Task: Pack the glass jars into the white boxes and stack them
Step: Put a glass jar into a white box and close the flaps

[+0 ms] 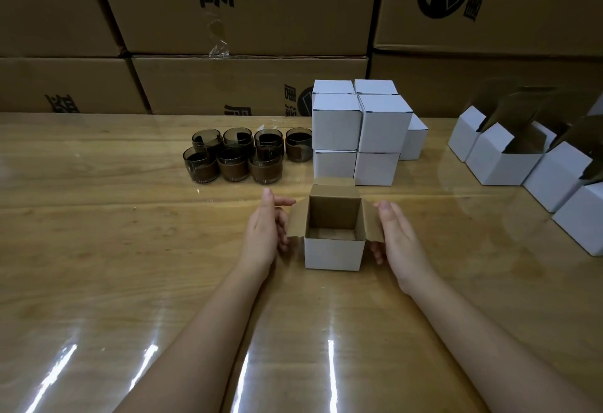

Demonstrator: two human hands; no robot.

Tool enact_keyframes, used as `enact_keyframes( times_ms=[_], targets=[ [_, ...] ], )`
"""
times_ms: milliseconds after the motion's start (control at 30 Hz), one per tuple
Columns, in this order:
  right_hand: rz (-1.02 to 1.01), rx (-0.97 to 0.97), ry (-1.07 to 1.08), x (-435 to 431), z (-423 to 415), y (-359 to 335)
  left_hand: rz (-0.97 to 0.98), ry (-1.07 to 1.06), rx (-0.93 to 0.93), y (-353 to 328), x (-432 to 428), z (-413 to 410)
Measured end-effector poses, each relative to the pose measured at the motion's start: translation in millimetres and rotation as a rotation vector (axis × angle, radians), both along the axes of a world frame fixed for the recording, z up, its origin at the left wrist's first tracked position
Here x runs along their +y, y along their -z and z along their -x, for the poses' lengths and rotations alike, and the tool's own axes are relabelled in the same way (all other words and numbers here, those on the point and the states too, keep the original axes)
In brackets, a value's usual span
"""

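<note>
Table (130, 249): our glossy wood surface, brown cartons (248, 4) behind.
Open white box (334, 254): empty, between our hands.
Left hand (266, 229): fingers straight, at its left flap.
Right hand (396, 239): fingers straight, at its right flap.
Glass jars (248, 154): behind-left of that box.
Stacked boxes (359, 131): just behind it.

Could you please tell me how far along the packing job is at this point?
Looks done: a stack of closed white boxes stands behind. In hand: the left hand and right hand flank an open box, empty inside. Left: seven glass jars sit unpacked, with more open boxes waiting at the right.
</note>
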State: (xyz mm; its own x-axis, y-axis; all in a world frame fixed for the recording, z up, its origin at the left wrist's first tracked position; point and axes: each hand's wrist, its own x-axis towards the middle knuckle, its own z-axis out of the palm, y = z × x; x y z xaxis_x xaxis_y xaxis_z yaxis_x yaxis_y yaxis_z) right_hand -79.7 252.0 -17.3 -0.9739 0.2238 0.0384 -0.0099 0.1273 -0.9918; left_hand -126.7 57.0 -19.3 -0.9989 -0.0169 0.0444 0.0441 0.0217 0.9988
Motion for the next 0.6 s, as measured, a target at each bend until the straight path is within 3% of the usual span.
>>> enact_keyframes(
  times_ms=[200, 467, 600],
  targets=[
    [0.064, -0.01, -0.007, 3, 2, 1, 0.011, -0.056, -0.02, -3, -4, 11],
    [0.109, 0.0, -0.038, 6, 4, 2, 0.682, -0.254, 0.287, -19, -30, 67],
    [0.123, 0.015, -0.065, 4, 4, 2, 0.987, -0.142, 0.412, -40, -37, 100]
  ],
)
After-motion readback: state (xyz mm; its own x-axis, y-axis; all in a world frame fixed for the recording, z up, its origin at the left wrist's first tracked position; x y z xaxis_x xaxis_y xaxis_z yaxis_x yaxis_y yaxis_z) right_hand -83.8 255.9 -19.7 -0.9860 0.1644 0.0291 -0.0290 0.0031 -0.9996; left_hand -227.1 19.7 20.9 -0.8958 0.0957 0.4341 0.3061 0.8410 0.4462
